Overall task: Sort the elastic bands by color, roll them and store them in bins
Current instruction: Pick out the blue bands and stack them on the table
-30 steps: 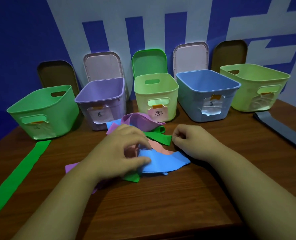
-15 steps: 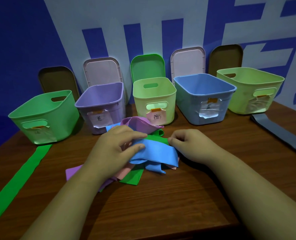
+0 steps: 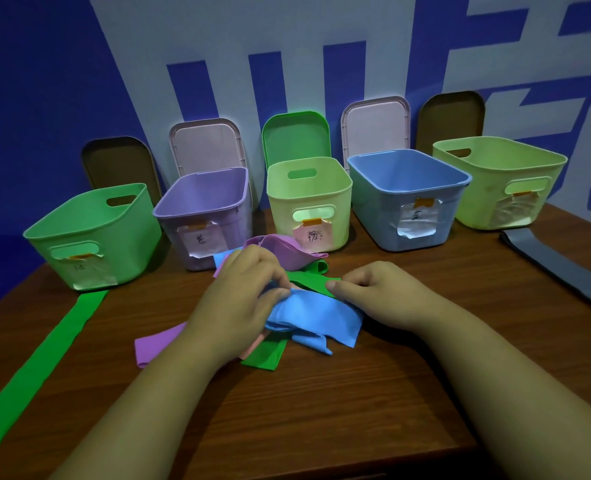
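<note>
At the centre of the frame both hands pinch the blue band [image 3: 316, 311] above the tangled pile on the wooden surface [image 3: 321, 403]: left hand [image 3: 242, 299] grips its left end, right hand [image 3: 373, 292] its upper right edge. Five open bins [image 3: 404, 199] line the back.

The scene is dimly lit, with a bluish cast. Straight lines are bowed by wide-angle distortion toward the edges. Soft shadows are cast on the counter [image 3: 321, 410].

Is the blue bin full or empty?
Empty, as far as shows. The blue bin stands open, its lid leaning behind it, and only bare inner walls show; the near wall hides part of its floor.
</note>
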Demonstrator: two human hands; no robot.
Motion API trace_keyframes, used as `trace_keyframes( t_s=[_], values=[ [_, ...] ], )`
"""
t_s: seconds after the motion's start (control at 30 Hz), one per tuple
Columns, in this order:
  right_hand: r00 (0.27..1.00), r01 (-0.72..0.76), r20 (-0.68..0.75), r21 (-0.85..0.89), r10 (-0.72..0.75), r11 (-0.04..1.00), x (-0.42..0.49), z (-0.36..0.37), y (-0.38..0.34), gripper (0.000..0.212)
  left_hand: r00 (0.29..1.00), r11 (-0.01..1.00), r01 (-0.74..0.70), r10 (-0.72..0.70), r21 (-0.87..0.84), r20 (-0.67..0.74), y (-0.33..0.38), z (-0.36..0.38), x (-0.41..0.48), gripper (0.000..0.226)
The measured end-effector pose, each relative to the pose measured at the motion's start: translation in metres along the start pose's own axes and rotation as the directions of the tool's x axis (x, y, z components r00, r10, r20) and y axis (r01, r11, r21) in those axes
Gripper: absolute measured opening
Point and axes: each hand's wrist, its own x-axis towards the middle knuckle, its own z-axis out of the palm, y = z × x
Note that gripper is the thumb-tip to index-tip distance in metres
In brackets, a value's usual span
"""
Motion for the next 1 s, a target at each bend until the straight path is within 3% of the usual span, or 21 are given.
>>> trace_keyframes(
  t_s=[0.17, 0.3, 0.47, 0.73, 1.0],
  values=[
    [0.995, 0.057, 0.074, 0.112, -0.065, 0.992, -0.003, 0.001, 0.0, 0.059, 0.989, 0.984, -0.127, 0.134, 0.124, -0.055, 0.017, 0.0, 0.002, 0.004],
    [0.983, 0.148, 0.085, 0.186, -0.166, 0.971, -0.002, 0.0, 0.002, 0.033, 0.967, 0.95, -0.22, 0.242, 0.221, -0.078, 0.024, 0.003, 0.002, 0.023],
    [0.948, 0.191, 0.173, 0.358, -0.266, 0.914, -0.005, -0.001, -0.001, 0.008, 0.934, 0.92, -0.316, 0.345, 0.233, -0.096, 0.025, 0.004, -0.002, 0.015],
    [0.946, 0.128, 0.211, 0.454, -0.245, 0.882, -0.007, 0.001, -0.003, 0.008, 0.909, 0.896, -0.373, 0.405, 0.242, -0.1, 0.028, 0.004, -0.004, 0.01],
    [0.978, 0.114, 0.095, 0.506, -0.186, 0.855, -0.007, -0.003, -0.004, 0.017, 0.928, 0.943, -0.265, 0.307, 0.201, -0.214, 0.021, 0.001, -0.003, 0.023]
  ],
)
